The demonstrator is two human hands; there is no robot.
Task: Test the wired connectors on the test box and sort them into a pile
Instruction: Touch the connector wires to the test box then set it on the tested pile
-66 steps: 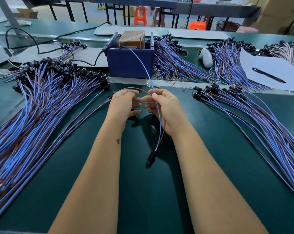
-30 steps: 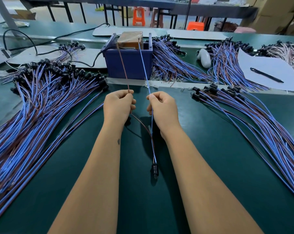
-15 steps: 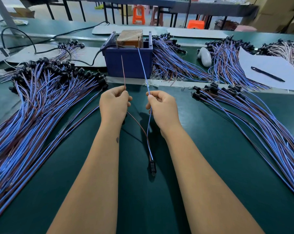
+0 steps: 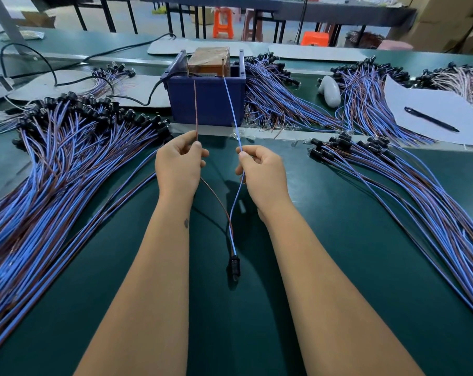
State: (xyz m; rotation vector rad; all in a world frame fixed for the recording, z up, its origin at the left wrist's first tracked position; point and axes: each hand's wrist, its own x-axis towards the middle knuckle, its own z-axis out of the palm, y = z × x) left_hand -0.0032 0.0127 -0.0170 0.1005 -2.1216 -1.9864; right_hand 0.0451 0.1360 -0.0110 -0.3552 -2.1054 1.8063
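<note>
Broadly, the smooth dark-green table (image 4: 338,267) carries a wide fan of thin blue and brown leads on the left (image 4: 53,185) and a slimmer pile on the right (image 4: 406,191), with bare mat between them. At the far edge sits the boxy blue test box (image 4: 205,101). The left hand (image 4: 177,166) pinches the brown wire (image 4: 196,109), the right hand (image 4: 262,172) the blue wire (image 4: 231,104); both rise toward the box. Their black connector (image 4: 234,267) lies between the forearms.
</note>
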